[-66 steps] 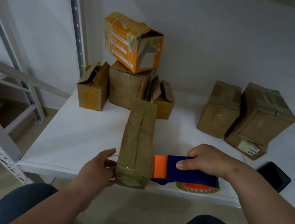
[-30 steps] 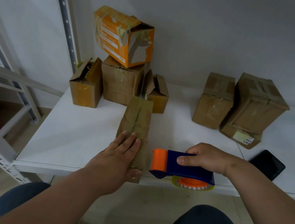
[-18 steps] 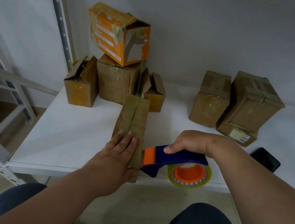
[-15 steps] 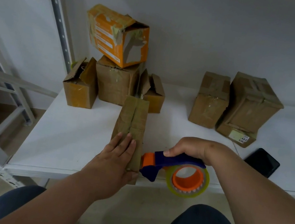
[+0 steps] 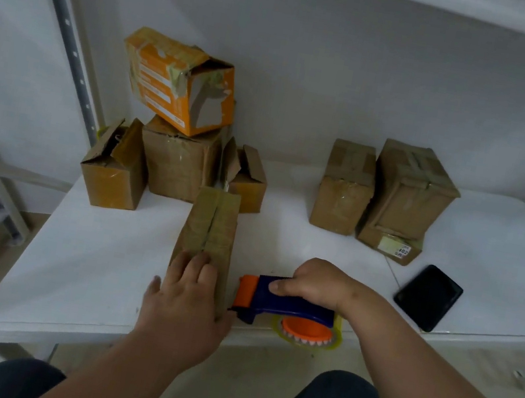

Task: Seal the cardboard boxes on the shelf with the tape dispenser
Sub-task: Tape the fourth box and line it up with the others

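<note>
A long narrow brown cardboard box (image 5: 211,225) lies on the white shelf (image 5: 105,259), its top seam running away from me. My left hand (image 5: 187,297) lies flat on its near end, fingers straight, pressing down. My right hand (image 5: 313,282) grips the blue handle of a tape dispenser (image 5: 284,306) with an orange nose and orange roll core. The dispenser sits level at the shelf's front edge, its nose touching or nearly touching the box's right side.
Behind stand several boxes: an orange box (image 5: 180,82) stacked on a brown one (image 5: 180,164), two open-flapped small boxes (image 5: 113,167) (image 5: 247,179), and taped boxes at right (image 5: 343,184) (image 5: 408,192). A black phone (image 5: 427,297) lies at right. Metal uprights (image 5: 64,26) frame the left.
My left hand moved from the box's side onto its top. The dispenser tilted up on edge, then came back level beside the box.
</note>
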Demonstrator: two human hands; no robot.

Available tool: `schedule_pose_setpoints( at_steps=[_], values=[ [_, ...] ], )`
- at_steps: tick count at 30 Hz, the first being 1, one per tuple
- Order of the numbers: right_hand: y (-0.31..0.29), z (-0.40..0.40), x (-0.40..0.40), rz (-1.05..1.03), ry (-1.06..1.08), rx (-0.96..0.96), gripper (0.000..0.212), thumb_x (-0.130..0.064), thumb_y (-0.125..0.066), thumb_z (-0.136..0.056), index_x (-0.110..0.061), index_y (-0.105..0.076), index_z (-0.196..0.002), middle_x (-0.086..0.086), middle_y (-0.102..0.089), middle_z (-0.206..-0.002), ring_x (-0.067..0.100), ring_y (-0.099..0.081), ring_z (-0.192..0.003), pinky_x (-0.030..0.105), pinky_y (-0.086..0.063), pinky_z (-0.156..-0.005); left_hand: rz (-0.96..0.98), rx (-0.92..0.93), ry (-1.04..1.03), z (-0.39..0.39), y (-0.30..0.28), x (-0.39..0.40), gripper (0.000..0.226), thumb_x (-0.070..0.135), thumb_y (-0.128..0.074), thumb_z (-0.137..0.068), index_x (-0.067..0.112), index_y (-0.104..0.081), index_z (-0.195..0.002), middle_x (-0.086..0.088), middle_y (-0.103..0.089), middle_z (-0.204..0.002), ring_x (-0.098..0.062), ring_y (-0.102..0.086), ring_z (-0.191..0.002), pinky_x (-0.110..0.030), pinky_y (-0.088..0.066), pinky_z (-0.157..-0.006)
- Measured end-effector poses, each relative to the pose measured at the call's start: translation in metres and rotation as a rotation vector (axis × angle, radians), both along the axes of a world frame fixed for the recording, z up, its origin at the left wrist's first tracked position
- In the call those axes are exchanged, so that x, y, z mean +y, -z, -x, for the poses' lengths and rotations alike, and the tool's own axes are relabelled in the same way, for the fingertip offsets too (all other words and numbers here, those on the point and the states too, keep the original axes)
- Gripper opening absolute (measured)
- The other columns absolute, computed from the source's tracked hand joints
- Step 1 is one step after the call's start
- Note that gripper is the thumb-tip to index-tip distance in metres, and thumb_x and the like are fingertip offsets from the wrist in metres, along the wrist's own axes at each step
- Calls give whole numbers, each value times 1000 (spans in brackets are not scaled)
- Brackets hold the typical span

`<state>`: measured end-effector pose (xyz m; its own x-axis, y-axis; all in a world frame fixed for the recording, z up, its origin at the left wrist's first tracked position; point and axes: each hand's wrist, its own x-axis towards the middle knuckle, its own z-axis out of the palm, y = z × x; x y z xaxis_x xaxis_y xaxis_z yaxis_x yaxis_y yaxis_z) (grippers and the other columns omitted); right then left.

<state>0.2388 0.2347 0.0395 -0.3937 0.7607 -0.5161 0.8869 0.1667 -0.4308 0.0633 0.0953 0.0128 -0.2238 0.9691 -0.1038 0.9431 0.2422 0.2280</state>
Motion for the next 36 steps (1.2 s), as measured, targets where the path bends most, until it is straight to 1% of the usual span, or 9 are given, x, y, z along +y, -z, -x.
schedule_pose_setpoints(
  at_steps=[3,8,12,14,16,20,24,31,36],
  values=[
    [-4,-10,-8,-41,19,33,49,-64,-62,-79,-16,-62,-74,0,-60,-74,14,-58,-68,24,-42,-60,102,175,13,-8,5,1,64,56,-30,-95,25,-14,-148,6,17,-162,-33,23,-146,-62,-12,-116],
    [-4,-23,-29,-119,114,146,47,-62,-62,-80,-15,-66,-81,-2,-65,-75,12,-62,-69,21,-44,-59,193,191,-5,-6,1,5,68,62,-33,-92,34,-8,-148,10,23,-160,-40,27,-143,-70,-17,-110],
    [4,-33,-48,-297,278,303,45,-59,-59,-83,-15,-63,-75,2,-68,-72,16,-66,-67,32,-53,-64,168,39,-55,12,0,-13,83,77,-39,-83,53,9,-147,15,23,-159,-38,-3,-148,-57,-33,-111],
    [8,-39,-54,-314,346,363,47,-59,-59,-83,-13,-63,-75,5,-70,-71,18,-68,-66,38,-58,-71,135,-1,-40,14,-2,-20,87,77,-43,-82,55,9,-147,15,22,-159,-28,-33,-137,-43,-44,-105],
    [10,-42,-57,-293,379,414,52,-64,-58,-77,-12,-64,-76,6,-71,-69,20,-69,-63,44,-59,-71,142,-4,-43,8,-7,-24,85,76,-43,-83,54,9,-147,15,20,-159,-21,-44,-128,-37,-48,-101],
    [9,-44,-59,-344,431,436,48,-60,-59,-82,-13,-63,-74,3,-69,-69,18,-67,-64,37,-58,-67,119,-45,9,-5,-11,-26,84,79,-40,-81,53,4,-148,20,21,-158,-20,-38,-136,-35,-44,-105],
    [3,-52,-56,-413,488,425,42,-54,-59,-86,-15,-59,-72,0,-65,-68,14,-63,-62,23,-42,-56,88,-30,77,-17,-11,-25,83,80,-38,-81,55,4,-148,25,25,-155,-16,-33,-139,-34,-45,-105],
    [7,-65,-42,-414,572,464,39,-51,-61,-86,-14,-59,-72,-2,-64,-66,13,-62,-61,22,-38,-54,33,-23,181,-30,-11,5,84,80,-40,-81,57,9,-145,30,32,-148,-13,-34,-135,-31,-43,-103],
    [6,-68,-22,-414,592,455,42,-52,-62,-85,-12,-60,-71,0,-64,-65,14,-62,-60,23,-40,-54,23,-62,140,-33,-3,45,85,77,-42,-82,52,4,-149,24,22,-157,-18,-36,-134,-34,-46,-102]
  ],
)
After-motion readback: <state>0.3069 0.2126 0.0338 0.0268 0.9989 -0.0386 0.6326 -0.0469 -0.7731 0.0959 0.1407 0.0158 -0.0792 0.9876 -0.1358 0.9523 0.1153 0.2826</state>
